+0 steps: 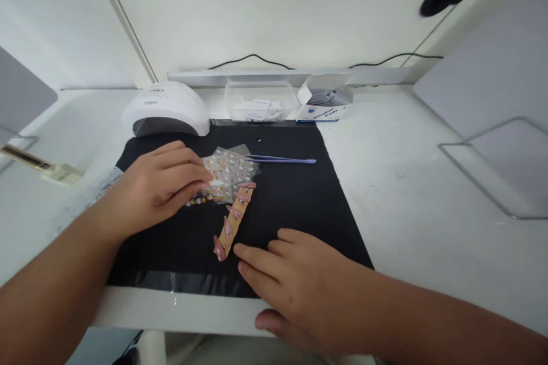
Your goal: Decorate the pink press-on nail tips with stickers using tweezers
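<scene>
My left hand [171, 179] is closed, thumb and fingers pinched at the left side of a clear nail sticker sheet [223, 166] with orange and white designs. A small whitish patch shows by its fingertips. Other sticker sheets [245, 168] overlap beneath and beside it. In front of them lies a tan strip [238, 218] bearing several pink false nails [228, 228] in a slanting row. My right hand [295, 285] rests low on the black mat [295, 205], fingers stretched out and holding nothing. Its index fingertip is close to the strip's lower end.
Lilac tweezers [282, 159] lie behind the strip. Along the back stand a white nail lamp [166, 108], a clear box [231, 100] of white packets and an open alcohol pads box [319, 113]. A wire stand [475, 182] is at right, a pale-ended stick [62, 174] at left.
</scene>
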